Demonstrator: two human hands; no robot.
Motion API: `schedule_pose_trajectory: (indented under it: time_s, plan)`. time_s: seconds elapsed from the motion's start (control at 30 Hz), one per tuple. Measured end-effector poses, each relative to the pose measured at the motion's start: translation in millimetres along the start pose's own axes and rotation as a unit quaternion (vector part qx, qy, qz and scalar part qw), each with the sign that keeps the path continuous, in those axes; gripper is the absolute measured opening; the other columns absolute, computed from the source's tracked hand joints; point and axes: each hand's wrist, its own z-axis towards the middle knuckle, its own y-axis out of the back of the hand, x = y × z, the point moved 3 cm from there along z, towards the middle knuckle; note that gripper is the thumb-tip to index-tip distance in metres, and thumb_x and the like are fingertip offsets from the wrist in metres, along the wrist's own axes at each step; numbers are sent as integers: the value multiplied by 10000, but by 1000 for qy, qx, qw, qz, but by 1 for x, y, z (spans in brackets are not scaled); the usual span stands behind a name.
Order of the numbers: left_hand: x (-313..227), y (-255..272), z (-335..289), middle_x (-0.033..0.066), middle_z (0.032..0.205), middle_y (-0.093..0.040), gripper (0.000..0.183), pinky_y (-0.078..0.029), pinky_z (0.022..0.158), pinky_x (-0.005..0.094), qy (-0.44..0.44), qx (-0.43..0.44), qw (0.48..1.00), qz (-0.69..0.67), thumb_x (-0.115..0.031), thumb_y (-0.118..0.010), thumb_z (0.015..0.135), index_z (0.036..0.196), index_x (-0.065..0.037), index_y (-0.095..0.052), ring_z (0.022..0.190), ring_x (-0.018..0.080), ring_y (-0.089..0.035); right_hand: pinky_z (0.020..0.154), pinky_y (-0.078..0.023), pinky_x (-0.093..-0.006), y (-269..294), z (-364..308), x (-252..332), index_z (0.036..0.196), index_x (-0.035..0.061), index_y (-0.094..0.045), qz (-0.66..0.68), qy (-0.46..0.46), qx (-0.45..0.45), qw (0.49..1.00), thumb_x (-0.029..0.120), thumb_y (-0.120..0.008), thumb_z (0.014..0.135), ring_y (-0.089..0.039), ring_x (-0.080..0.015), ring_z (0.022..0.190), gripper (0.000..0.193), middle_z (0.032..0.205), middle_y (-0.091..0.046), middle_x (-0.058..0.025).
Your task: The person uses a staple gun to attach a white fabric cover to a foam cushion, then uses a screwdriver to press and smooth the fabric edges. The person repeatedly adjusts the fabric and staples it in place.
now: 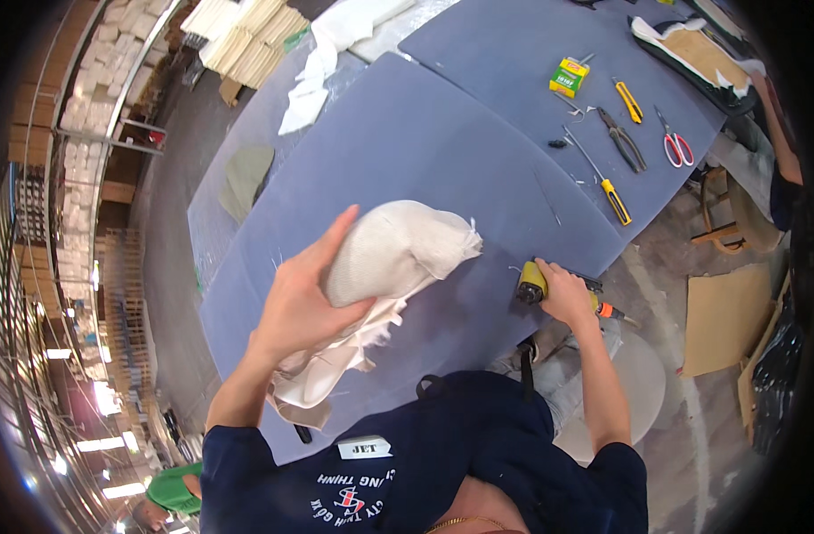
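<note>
My left hand [295,307] grips a beige fabric-covered padded piece [384,249], thumb on its near side and fingers on the far side. The piece is held tilted above the blue-grey table top [478,169]. Its cloth edges are frayed, and a loose flap hangs below my palm. To the right, near the table's edge, my right hand [567,294] is closed around a yellow-green staple gun [532,283]. An orange hose fitting [608,310] shows behind that hand. The gun is apart from the padded piece.
At the far right lie a yellow screwdriver [615,203], pliers [622,141], red-handled scissors [678,148], a yellow utility knife [629,101] and a small green-yellow box [567,78]. Another person's hand touches an upholstered piece [705,55]. Olive cloth [245,181] lies left; cardboard [725,319] stands right.
</note>
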Motion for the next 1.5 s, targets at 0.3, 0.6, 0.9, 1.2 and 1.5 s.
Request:
schedule_pose_trajectory:
  time_s: [0.3,0.6,0.9,1.2,1.5]
  plan:
    - [-36,-24,97,231,1547,-498,883,-411,1154,420,-100,-5,995,23,-335,-771,851,1592,-55,-379,1395,378,-527,881,-581,-503,7,0,-7,1424,95,-550,-4,9,-13,1000,127,-734,715,-721,-390,1011,733,1146,-715,-165]
    - [-27,-31,192,192,1692,-289,931,-216,1267,390,122,103,985,-72,-745,-339,1025,1634,-42,-305,1563,299,-284,916,-544,-512,85,-11,43,1512,168,-493,195,79,-8,977,118,-709,746,-657,-437,1135,797,1353,-659,-188]
    - [-35,-43,194,173,1639,-405,812,-232,1262,402,54,119,985,-113,-696,-256,1067,1599,-104,-419,1545,295,-326,806,-566,-482,156,-16,147,1551,187,-423,315,229,-255,885,34,-851,624,-675,-439,1009,1032,1204,-672,-152]
    - [-61,-54,152,279,1359,-619,590,-482,1073,496,-56,22,998,-7,-529,-342,1108,1503,-119,-497,1207,491,-616,692,-558,-444,124,-32,159,1568,174,-419,317,192,-279,886,22,-850,596,-683,-379,850,1074,1022,-632,-112]
    - [-78,-80,115,181,1242,-643,525,-572,838,525,-140,-109,955,239,-407,-598,1035,1502,-209,-465,1013,434,-689,979,-532,-350,152,-57,123,1494,75,-537,403,218,-235,857,6,-822,664,-697,-369,1137,880,1314,-678,-200]
